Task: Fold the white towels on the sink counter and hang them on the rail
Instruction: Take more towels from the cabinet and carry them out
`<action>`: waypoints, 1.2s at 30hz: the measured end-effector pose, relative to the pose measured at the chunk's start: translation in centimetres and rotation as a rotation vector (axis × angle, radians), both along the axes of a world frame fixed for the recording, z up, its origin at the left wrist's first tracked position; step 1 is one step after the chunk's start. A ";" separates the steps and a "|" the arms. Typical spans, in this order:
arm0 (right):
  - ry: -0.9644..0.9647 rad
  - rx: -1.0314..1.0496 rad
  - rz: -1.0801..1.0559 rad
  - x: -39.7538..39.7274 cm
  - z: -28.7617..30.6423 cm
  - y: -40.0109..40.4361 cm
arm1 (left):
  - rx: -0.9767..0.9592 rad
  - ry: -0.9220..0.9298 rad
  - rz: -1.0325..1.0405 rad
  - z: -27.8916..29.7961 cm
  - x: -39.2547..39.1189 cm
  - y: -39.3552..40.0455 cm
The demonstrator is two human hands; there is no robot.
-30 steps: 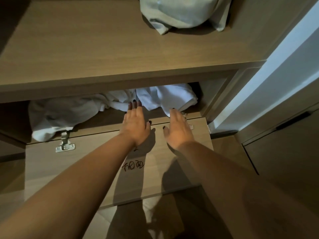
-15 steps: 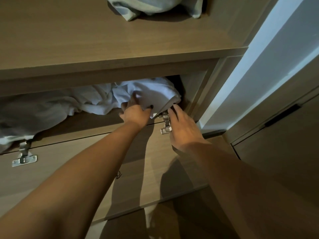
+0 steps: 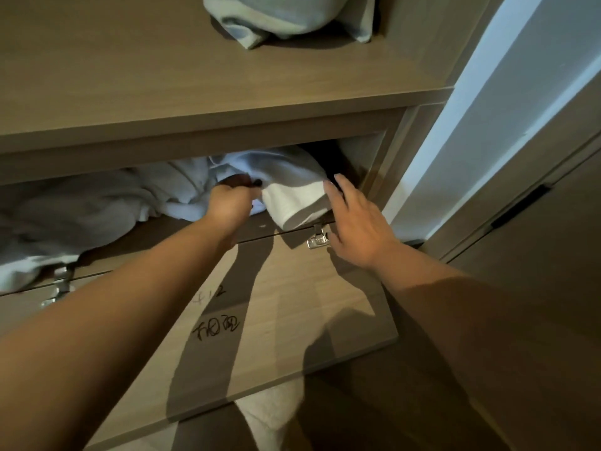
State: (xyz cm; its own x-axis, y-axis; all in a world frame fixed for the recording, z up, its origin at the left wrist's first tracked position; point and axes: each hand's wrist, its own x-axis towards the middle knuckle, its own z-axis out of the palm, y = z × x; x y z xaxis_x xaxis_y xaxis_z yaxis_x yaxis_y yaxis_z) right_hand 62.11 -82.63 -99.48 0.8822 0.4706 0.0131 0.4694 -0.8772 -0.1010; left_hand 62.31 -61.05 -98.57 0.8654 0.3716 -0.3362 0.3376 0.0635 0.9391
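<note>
Since half a second ago the white towel point(image 3: 292, 193) has slid forward, its folded corner now overhanging the compartment edge above the dropped-down door point(image 3: 260, 320). The left hand point(image 3: 229, 203) pinches its cloth with curled fingers point(image 3: 242, 182). The right hand point(image 3: 354, 222), fingers spread, touches the towel's right side beside the hinge point(image 3: 317, 239).
</note>
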 end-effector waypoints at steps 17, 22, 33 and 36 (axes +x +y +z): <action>0.264 0.442 0.201 -3.5 3.0 5.5 | 0.778 -0.307 -0.278 -1.5 -10.3 5.3; 0.427 0.537 0.225 -5.0 6.0 6.8 | 1.173 -0.290 -0.607 -3.9 -8.5 5.3; 0.168 0.228 0.114 -3.9 7.1 -0.9 | 0.618 -0.286 -0.682 -2.8 -11.7 3.5; 0.088 0.108 0.102 -4.8 5.1 -0.7 | 0.332 -0.238 -0.558 -1.8 -11.5 3.6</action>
